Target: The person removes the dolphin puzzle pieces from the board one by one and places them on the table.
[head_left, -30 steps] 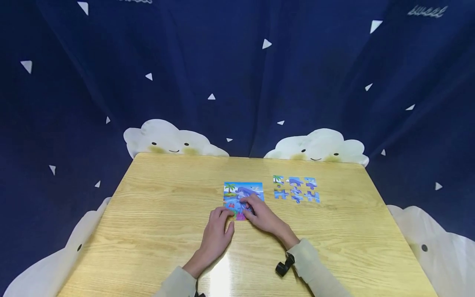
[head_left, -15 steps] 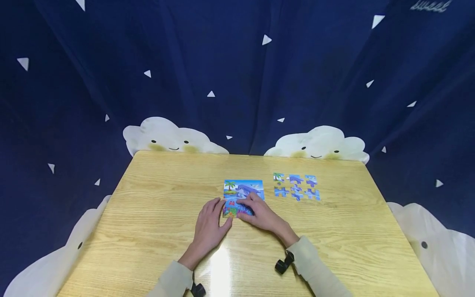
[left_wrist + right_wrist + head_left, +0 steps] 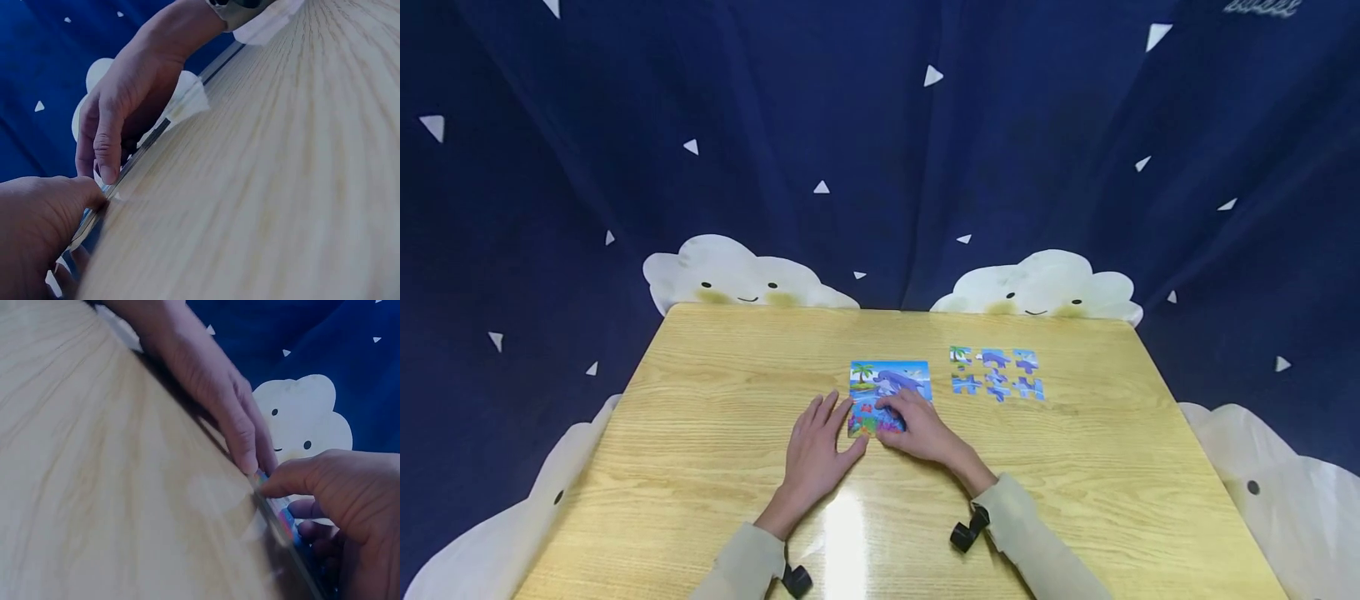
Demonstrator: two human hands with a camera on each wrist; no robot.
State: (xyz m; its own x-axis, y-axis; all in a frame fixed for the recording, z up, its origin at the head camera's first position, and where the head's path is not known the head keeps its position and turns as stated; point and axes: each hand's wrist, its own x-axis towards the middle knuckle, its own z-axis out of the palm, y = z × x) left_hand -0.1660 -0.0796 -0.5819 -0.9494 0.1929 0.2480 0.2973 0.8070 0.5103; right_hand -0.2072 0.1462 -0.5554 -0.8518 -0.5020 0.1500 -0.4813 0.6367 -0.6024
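In the head view, a square dolphin puzzle (image 3: 891,375) lies on the table, showing a palm tree, a dolphin and coral. My left hand (image 3: 816,454) rests along its left side, fingers extended at the left edge and thumb at the near corner. My right hand (image 3: 921,425) covers the lower right part, with index finger and thumb bent and set apart on the picture. Both thumbs come down at the puzzle's near edge in the right wrist view, where more fingers of the right hand (image 3: 356,500) curl over it. The picture beneath that palm is hidden.
Several loose dolphin puzzle pieces (image 3: 997,387) lie in two rows to the right of the puzzle. Wood-grain tabletop (image 3: 715,392) surrounds everything. A dark blue curtain (image 3: 775,150) with white clouds hangs behind the table's far edge.
My left hand has shifted left and flattened out, moving from the puzzle's lower part to its left edge. My right hand stays over the lower right, thumb slightly further left.
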